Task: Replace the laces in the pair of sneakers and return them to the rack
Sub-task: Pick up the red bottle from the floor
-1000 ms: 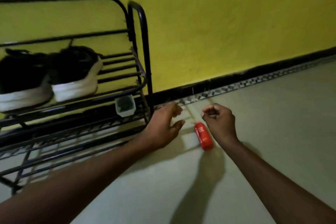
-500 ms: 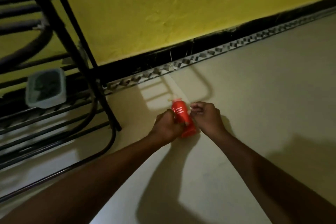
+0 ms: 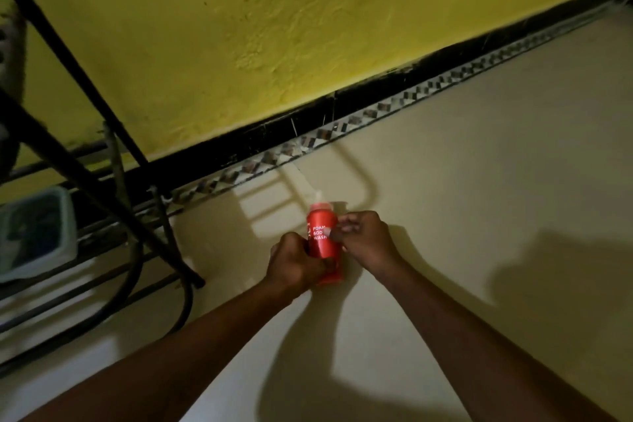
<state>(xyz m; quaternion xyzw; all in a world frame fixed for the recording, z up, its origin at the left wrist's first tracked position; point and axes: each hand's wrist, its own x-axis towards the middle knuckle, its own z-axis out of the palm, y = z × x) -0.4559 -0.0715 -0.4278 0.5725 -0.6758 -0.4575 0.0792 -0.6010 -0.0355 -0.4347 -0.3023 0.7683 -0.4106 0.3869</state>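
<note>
Here the left hand (image 3: 294, 262) grips the lower part of a red bottle (image 3: 322, 236) standing on the floor (image 3: 479, 181). The right hand (image 3: 363, 238) has its fingers (image 3: 346, 228) pinched together on a small pale tip (image 3: 327, 231) against the label, possibly a lace end; the dim light leaves that unsure. The black rack (image 3: 68, 169) stands at left by the yellow wall, with a pale container (image 3: 37, 233) on a low shelf.

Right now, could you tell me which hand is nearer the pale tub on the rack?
Left. The left hand grips the red bottle on the tub's side; the right hand lies beyond it.
</note>
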